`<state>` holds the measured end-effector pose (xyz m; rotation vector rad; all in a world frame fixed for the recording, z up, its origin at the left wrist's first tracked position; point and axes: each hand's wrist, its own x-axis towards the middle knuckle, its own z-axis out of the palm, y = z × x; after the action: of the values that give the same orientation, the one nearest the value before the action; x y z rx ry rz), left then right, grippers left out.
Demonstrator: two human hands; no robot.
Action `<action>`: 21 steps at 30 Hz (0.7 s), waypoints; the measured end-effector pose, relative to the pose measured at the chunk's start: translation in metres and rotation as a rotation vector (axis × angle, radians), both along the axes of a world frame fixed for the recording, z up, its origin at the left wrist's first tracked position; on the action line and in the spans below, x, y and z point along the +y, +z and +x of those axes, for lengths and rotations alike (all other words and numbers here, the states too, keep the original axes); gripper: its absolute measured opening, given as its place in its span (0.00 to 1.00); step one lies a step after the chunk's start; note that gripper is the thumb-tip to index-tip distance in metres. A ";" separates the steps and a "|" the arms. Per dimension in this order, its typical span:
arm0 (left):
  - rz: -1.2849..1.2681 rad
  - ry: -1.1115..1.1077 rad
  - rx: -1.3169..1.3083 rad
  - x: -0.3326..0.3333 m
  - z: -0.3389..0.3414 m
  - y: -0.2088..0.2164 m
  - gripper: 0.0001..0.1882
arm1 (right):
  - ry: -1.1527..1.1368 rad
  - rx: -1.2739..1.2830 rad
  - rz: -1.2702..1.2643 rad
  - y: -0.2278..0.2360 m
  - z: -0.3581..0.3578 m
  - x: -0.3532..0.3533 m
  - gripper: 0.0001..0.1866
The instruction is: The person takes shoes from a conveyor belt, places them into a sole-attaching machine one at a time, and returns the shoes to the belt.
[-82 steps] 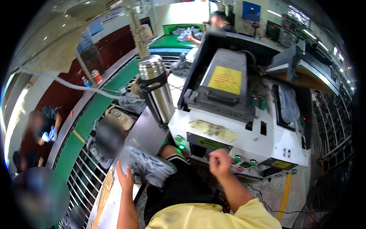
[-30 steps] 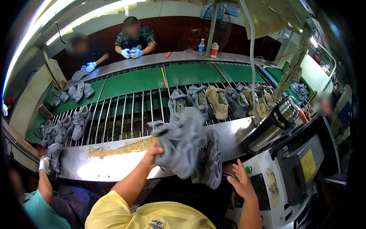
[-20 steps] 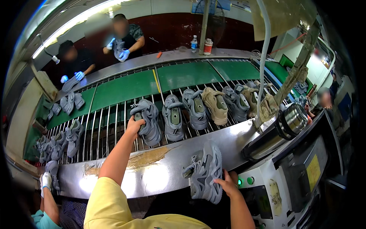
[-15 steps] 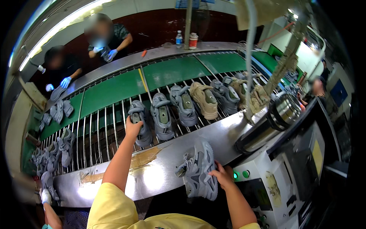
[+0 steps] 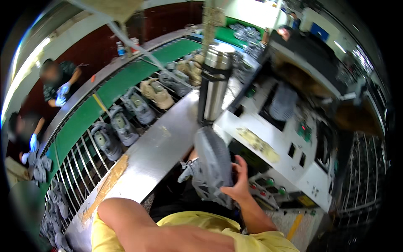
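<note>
A grey sneaker [image 5: 211, 161] is held upright in front of me, its sole side toward the machine and its laces on the left. My right hand [image 5: 239, 182] grips its edge, thumb and fingers apart around the sole. My left arm bends across my yellow shirt along the lower edge; the left hand [image 5: 203, 238] is smeared by motion and its fingers cannot be made out. On the white machine [image 5: 258, 132] to the right, another grey shoe [image 5: 283, 101] rests sole up in a dark recess.
A steel thermos [image 5: 216, 84] stands on the metal ledge [image 5: 168, 136] beside the machine. Grey sneakers [image 5: 122, 126] and a beige sneaker [image 5: 156, 93] line the roller rack along the green belt [image 5: 71, 124]. Two people in blue gloves work across it. Several shoes are piled at left.
My view has swung right toward the machine. My left hand has left the racked shoe and drawn in across my body. The right hand still holds its sneaker, now turned more sole-on.
</note>
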<state>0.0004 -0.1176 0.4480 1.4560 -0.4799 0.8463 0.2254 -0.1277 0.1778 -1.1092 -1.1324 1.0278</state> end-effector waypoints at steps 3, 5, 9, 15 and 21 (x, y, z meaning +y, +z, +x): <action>-0.063 -0.129 -0.140 -0.033 0.055 -0.011 0.21 | -0.242 0.160 0.070 0.045 0.064 -0.073 0.67; -0.094 -0.252 -0.189 -0.039 0.082 -0.010 0.22 | -0.470 -0.004 0.153 0.071 0.115 -0.111 0.70; -0.171 -0.502 -0.221 -0.044 0.120 -0.006 0.21 | -0.894 -0.275 0.211 0.109 0.214 -0.171 0.68; -0.295 -0.716 -0.046 -0.028 0.142 -0.001 0.18 | -1.259 -0.538 -0.012 0.159 0.402 -0.185 0.49; -0.206 -0.753 -0.010 0.001 0.149 -0.032 0.17 | -1.389 -0.867 -0.280 0.179 0.522 -0.077 0.40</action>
<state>0.1490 -0.1168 0.4163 0.9619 -0.8491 0.2844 0.7472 -0.2050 0.3573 -2.1629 -0.5132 -0.4696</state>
